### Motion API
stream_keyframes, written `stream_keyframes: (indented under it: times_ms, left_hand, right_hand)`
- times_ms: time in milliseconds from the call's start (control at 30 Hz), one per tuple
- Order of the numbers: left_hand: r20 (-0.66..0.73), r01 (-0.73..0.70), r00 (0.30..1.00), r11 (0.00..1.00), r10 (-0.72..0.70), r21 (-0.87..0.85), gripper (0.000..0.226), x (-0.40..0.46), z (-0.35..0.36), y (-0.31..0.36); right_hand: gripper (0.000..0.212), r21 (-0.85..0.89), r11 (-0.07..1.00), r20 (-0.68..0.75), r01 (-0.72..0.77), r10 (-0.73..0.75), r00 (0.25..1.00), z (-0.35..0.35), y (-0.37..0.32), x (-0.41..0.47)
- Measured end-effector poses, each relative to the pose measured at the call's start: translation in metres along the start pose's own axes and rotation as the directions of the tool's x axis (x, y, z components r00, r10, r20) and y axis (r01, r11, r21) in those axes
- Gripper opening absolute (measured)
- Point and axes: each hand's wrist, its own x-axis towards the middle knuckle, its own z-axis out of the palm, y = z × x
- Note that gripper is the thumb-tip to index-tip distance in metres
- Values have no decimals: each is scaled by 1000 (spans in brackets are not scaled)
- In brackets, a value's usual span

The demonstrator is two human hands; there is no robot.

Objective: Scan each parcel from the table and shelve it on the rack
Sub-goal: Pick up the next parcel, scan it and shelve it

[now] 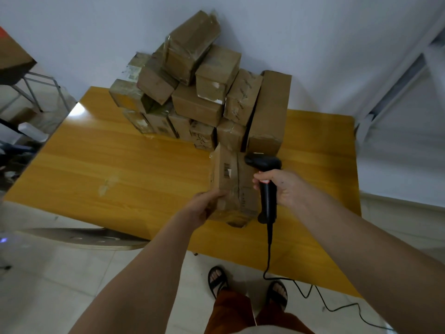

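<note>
1 brown cardboard parcel (231, 186) is gripped by the left hand (204, 208) above the wooden table (120, 165); right hand (281, 186) fingers wrap 1 black scanner (265, 174). About 14 taped boxes (199, 92) are piled behind.

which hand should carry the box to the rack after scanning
Left, probably. The left hand already grips the parcel, while the right hand is wrapped round the corded scanner.

The left hand (204, 208) hides the held parcel (232, 186) at its near corner (label print too blurred to read). The scanner cable (337, 309) runs off the bottom edge.
</note>
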Motion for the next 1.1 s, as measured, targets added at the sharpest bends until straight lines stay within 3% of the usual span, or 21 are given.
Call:
stream_keyframes:
  times_ms: [167, 300, 400, 467, 533, 600, 667, 700, 833, 933, 1033, 1100]
  left_hand:
    - [78, 62, 996, 993, -54, -104, 55, -4, -11, -12]
    - [45, 86, 995, 990, -92, 112, 57, -2, -20, -26]
    - [-66, 113, 993, 958, -99, 262, 55, 4, -21, -34]
    - [-253, 94, 968, 924, 3, 371, 65, 8, -12, -35]
    - [-386, 47, 899, 832, 205, 552, 83, 9, 3, -34]
    - [-373, 72, 865, 651, 337, 756, 110, 8, 24, -34]
    - [-355, 152, 880, 520, 316, 840, 131, 9, 44, -37]
    - [-375, 198, 887, 513, 268, 835, 136, 10, 51, -39]
    - [-467, 309, 877, 609, 114, 730, 137, 17, 55, -35]
    - [-462, 223, 880, 758, 114, 613, 127, 20, 40, -28]
    - [-291, 26, 956, 972, 43, 231, 90, 16, 25, -20]
    - [-134, -4, 991, 993, 20, 117, 65, 7, 21, -13]
  right_hand:
    - [9, -9, 999, -55, 36, -36, 998, -1, 1, 1]
    - [18, 0, 1000, -58, 25, -25, 998, -4, 3, -1]
    - [12, -10, 1000, -41, -1, 0, 999, -6, 7, -3]
    - [12, -5, 1000, -36, -13, 13, 999, -6, 11, -3]
    - [10, -3, 1000, -35, -23, 23, 999, -5, 13, -3]
    - [9, -8, 999, -33, -32, 32, 999, -4, 14, -4]
    - [9, -17, 999, -33, -31, 30, 999, -5, 15, -4]
    - [9, -18, 999, -32, -27, 27, 999, -7, 15, -5]
    - [10, -15, 1000, -34, -7, 6, 999, -16, 16, -7]
    - [12, -30, 999, -42, 11, -12, 999, -23, 15, -9]
    - [11, -67, 997, -39, 28, -31, 999, -24, 11, -14]
    - [11, -102, 993, -14, 67, -69, 998, -24, 6, -20]
